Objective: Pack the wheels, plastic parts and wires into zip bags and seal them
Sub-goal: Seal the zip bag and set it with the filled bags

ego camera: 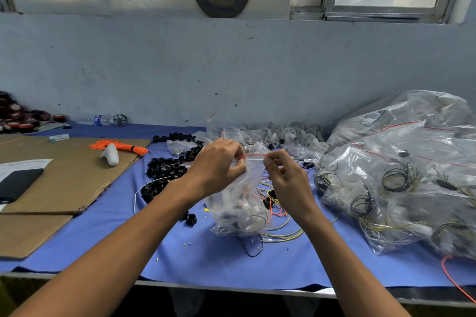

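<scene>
Both hands, the left hand and right hand, pinched the red zip strip of the filled zip bag hanging between them; uneven pressing would likely leave a gap, spilling parts.

The zip bag is thin, clear, glossy plastic (crinkled all over); the desk wears matt blue cloth, with rough brown cardboard beside it.

No text reads clearly; the blue print on the large bag is perhaps lettering, but too blurred.
</scene>
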The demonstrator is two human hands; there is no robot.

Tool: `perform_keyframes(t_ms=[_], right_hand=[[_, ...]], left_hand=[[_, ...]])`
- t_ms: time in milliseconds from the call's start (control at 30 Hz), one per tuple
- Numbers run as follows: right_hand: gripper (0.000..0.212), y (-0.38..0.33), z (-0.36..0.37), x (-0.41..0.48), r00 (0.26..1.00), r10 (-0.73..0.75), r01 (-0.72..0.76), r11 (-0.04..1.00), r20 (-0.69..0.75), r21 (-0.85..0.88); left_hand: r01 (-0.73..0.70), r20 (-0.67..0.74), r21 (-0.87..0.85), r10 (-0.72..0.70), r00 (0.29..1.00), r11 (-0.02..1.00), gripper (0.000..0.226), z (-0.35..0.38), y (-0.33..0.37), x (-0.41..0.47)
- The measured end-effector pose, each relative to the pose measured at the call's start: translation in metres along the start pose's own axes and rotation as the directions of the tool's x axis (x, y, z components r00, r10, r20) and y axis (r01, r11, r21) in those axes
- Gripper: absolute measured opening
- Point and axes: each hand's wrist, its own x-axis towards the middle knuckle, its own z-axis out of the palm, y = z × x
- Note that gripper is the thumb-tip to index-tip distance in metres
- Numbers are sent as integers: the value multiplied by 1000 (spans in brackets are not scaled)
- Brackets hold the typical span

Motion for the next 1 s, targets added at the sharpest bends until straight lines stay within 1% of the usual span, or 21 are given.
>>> perform_keyframes(t_ms=[167,333,567,700,1000], right_hand=[[10,3,-1,0,1000,-9,9,1000,-7,-2],[9,0,2,0,1000,-17,17,1000,-10,-24],[10,1,1,2,1000,-27,27,999,-12,-30],[9,0,3,3,999,-39,39,997,-6,-62],[10,2,0,4,999,-36,36,999,-9,-30]], left_hand=[[-28,-1,2,28,1000,1000,13,-1,-5,-1],[-7,6,11,7,1000,1000,11,0,-5,0],[-30,4,23,30,1000,999,15,-4,-11,-2],[-11,-14,35,12,1000,999,12,-3,-12,-3],[-27,-34,27,28,999,999,8,-9,-14,-3]])
